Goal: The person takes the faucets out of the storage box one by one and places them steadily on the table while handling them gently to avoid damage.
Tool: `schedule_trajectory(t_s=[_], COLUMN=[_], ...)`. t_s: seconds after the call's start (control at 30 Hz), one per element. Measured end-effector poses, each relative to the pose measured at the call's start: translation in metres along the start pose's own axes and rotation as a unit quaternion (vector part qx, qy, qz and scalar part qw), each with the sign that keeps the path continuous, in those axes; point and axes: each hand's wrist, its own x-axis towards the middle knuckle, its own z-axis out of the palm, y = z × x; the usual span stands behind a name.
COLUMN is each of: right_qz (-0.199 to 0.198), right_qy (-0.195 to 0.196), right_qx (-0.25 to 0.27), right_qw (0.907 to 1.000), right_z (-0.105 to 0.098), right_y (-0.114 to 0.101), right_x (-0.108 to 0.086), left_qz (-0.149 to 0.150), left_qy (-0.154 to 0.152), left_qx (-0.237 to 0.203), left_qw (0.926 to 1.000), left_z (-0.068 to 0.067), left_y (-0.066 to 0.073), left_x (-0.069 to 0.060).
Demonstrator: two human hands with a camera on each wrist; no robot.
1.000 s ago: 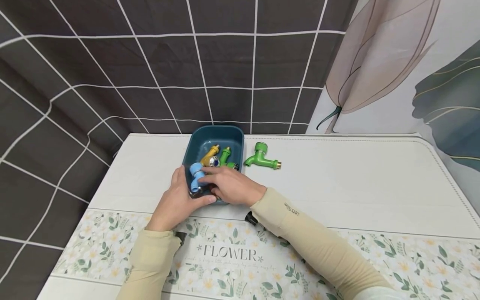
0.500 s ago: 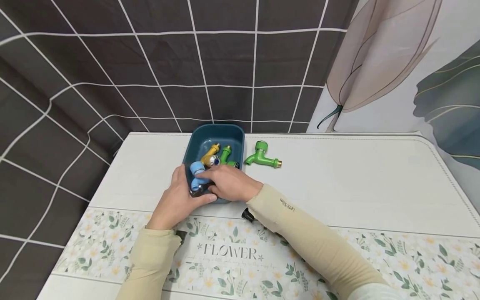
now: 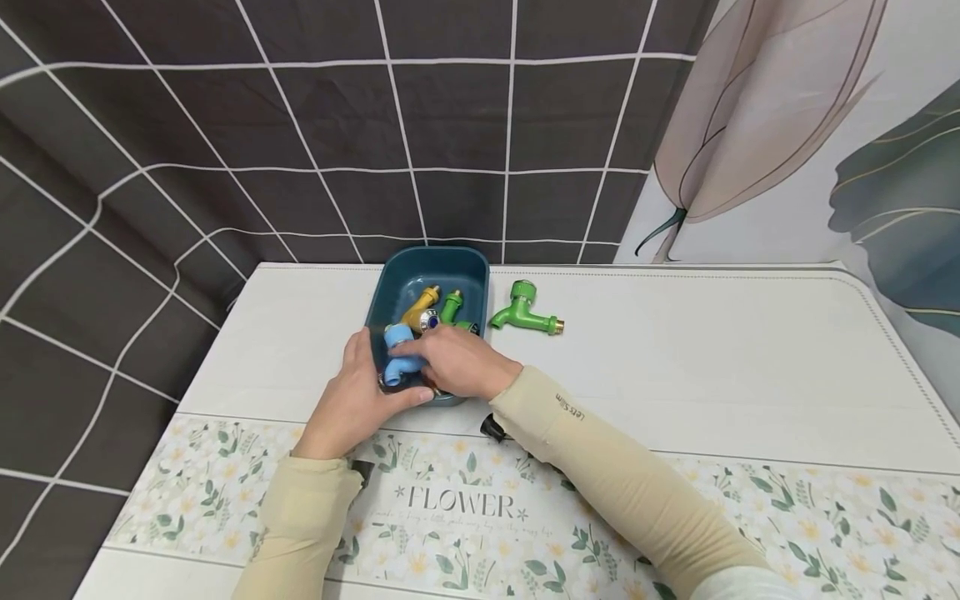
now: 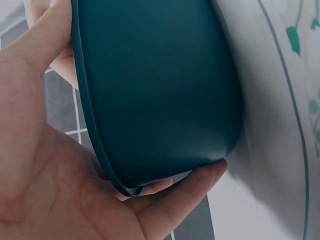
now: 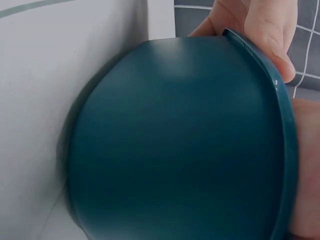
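A dark teal bin (image 3: 431, 260) stands on the table with several taps inside. My left hand (image 3: 352, 410) grips its near left corner, thumb over the near rim; in the left wrist view the fingers (image 4: 187, 197) press the bin's outer wall (image 4: 160, 95). My right hand (image 3: 468, 363) reaches into the bin and pinches a light blue tap (image 3: 401, 365), its index finger over the tap's body. Beyond it lie a yellow tap (image 3: 420, 307) and a green tap (image 3: 452, 307). The bin's wall (image 5: 175, 140) hides most of my right hand in the right wrist view.
Another green tap (image 3: 522, 312) lies on the white table (image 3: 675, 367) just right of the bin. A dark tiled-pattern curtain (image 3: 465, 125) hangs behind. A small black object (image 3: 492, 428) shows beside my right sleeve.
The light blue tap has turned and shifted slightly right in the bin, with my right hand moving a little along with it. My left hand has kept its place at the corner.
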Motion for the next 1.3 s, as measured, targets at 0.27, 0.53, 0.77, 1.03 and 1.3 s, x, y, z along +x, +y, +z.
schedule_trajectory(t_s=[0.27, 0.53, 0.77, 1.03, 1.3], right_qz=[0.002, -0.003, 0.000, 0.008, 0.010], right_qy=[0.016, 0.023, 0.024, 0.025, 0.038], right_qx=[-0.007, -0.003, -0.005, -0.008, -0.015], right_qw=[0.9998, 0.9997, 0.9997, 0.9996, 0.9991], right_z=[0.0013, 0.0011, 0.0014, 0.0005, 0.0006], right_y=[-0.0009, -0.0007, -0.0007, -0.0027, -0.0029], right_x=[0.0010, -0.0002, -0.0006, -0.0020, -0.0037], left_qz=[-0.005, -0.002, 0.003, 0.002, 0.005], left_qy=[-0.004, -0.004, -0.003, -0.004, -0.001], left_qx=[0.002, 0.004, 0.002, 0.003, 0.005], left_qw=[1.0000, 1.0000, 1.0000, 1.0000, 1.0000], left_z=[-0.0015, -0.0016, -0.0010, -0.0012, -0.0024], left_y=[0.0012, 0.0011, 0.0004, 0.0001, 0.0015], left_x=[-0.0003, -0.0003, 0.0004, -0.0004, -0.0004])
